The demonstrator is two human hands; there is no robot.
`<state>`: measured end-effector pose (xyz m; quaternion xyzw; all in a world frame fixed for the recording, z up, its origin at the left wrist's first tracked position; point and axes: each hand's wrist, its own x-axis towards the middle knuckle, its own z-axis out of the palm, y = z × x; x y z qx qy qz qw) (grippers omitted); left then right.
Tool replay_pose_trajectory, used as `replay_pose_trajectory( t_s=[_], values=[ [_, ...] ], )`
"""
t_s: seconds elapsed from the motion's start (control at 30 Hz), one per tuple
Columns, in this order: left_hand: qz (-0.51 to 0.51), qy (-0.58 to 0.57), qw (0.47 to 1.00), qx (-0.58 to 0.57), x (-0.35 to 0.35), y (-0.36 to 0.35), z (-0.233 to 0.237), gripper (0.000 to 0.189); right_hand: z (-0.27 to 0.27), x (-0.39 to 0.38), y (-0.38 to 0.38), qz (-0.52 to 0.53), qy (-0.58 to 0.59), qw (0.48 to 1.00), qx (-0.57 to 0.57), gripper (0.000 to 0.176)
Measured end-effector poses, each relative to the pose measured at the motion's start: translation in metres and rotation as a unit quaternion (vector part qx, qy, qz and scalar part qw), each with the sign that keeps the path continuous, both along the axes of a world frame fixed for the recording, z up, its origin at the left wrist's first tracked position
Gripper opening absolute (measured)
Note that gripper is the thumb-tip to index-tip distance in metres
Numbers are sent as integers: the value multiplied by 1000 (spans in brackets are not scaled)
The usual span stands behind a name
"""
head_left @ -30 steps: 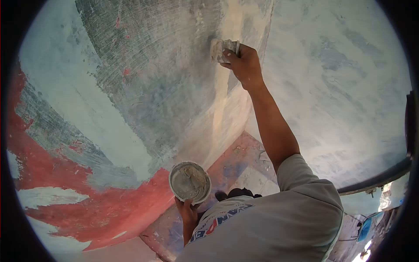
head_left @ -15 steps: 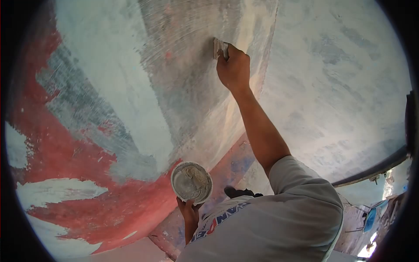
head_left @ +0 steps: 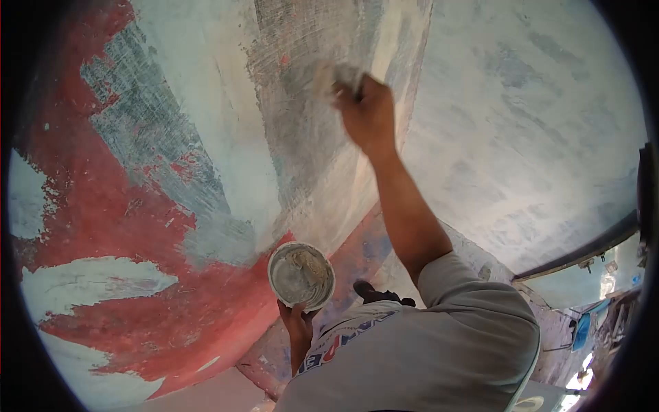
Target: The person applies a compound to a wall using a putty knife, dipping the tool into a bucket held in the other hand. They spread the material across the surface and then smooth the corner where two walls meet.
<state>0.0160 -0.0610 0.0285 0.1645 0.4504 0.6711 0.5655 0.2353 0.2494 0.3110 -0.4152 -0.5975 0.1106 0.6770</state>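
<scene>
My right hand (head_left: 369, 117) is raised to the wall with fingers closed around a putty knife (head_left: 328, 79). The knife is smeared by motion, and its blade lies at or close to the grey patch of the wall (head_left: 302, 130); exact contact I cannot make out. Low in front of my chest, my left hand (head_left: 296, 320) grips a round bowl (head_left: 272, 273) from its near side. Greyish-beige putty (head_left: 314, 269) sits in the bowl, mostly toward its right side. The left fingertips are partly hidden beneath the bowl.
Red paint (head_left: 137, 226) with pale filled patches covers the left of the curved wall. A whitish panel (head_left: 522, 123) meets it on the right along a seam. A dark shoe (head_left: 371, 293) shows below me. A blue object (head_left: 582, 329) lies among clutter at lower right.
The putty knife has shifted a little left across the grey patch and is now blurred. The view has turned slightly, and the bowl sits a little higher in it.
</scene>
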Motion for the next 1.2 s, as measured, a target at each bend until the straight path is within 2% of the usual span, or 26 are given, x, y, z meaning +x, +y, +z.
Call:
replay_pose_trajectory(
  t_s=[0.07, 0.2, 0.27, 0.3, 0.33, 0.4, 0.47, 0.5, 0.57, 0.6, 0.63, 0.7, 0.77, 0.8, 0.87, 0.9, 0.97, 1.03, 1.1, 1.13, 1.17, 1.2],
  values=[
    [-3, -15, 1000, -6, 4, -4, 6, 75, 22, 21, 14, -115, -49, 992, 31, 18],
    [-10, 0, 1000, -3, 5, -8, 14, 75, 22, 17, 47, -196, -143, 968, 67, 10],
    [-7, 2, 1000, 2, 1, -8, 11, 75, 16, -21, 27, -171, -160, 971, 48, 31],
    [-6, 5, 1000, 2, 0, -7, 11, 75, 5, -49, 19, -170, -181, 967, 65, 48],
    [-5, 8, 1000, -1, -2, -7, 10, 75, -7, -81, 8, -229, -238, 943, 45, 53],
    [-4, 13, 1000, -9, -4, -6, 9, 76, -12, -112, -47, -156, -247, 956, 28, 54],
    [-5, 15, 1000, -22, -6, -4, 8, 76, -26, -108, -75, -36, -217, 967, 124, 52],
    [-6, 18, 999, -29, -6, -3, 7, 76, -32, -98, -69, 5, -156, 967, 202, 45],
    [5, 17, 1000, -18, -5, -2, -1, 76, -18, -52, -70, 100, -85, 991, 0, 20],
    [5, 16, 1000, -18, -5, -1, 0, 76, -15, -35, -47, 9, -84, 996, -26, 12],
    [3, 8, 1000, -18, -4, -1, 2, 76, -6, -17, -27, -61, -64, 996, -6, 25],
    [-1, 1, 1000, -18, -5, -2, -3, 76, 1, 14, 25, -168, -58, 983, 45, 20],
    [-14, 14, 999, -38, -7, -5, -18, 75, 10, 26, 53, -180, -44, 983, 11, 19],
    [-9, 14, 999, -35, -5, -7, -12, 75, 20, 23, 50, -163, -50, 985, -7, 10],
    [-8, 19, 1000, -22, 4, -10, 7, 75, 29, -5, 31, -161, -74, 983, 37, 8],
    [-4, 17, 1000, -24, 5, -10, 8, 75, 28, -22, 14, -166, -97, 979, 74, 16],
    [13, 15, 999, -26, 9, -9, 10, 73, 24, -63, -31, -105, -102, 989, 27, 31],
    [9, 14, 999, -36, 6, -7, 4, 73, 9, -94, -65, -38, -115, 990, 75, 49],
    [-1, 16, 999, -38, 2, -7, -4, 72, 2, -99, -77, 39, -73, 981, 173, 55],
    [-1, 15, 999, -43, 4, -8, -3, 72, 1, -84, -79, 66, -85, 983, 148, 39],
    [-18, 26, 999, -24, 4, -8, 2, 72, -4, -66, -70, 67, -62, 994, 52, 17],
    [-36, 36, 999, -1, 3, -5, 5, 71, -3, -45, -56, 68, -38, 996, -40, 7]
  ],
)
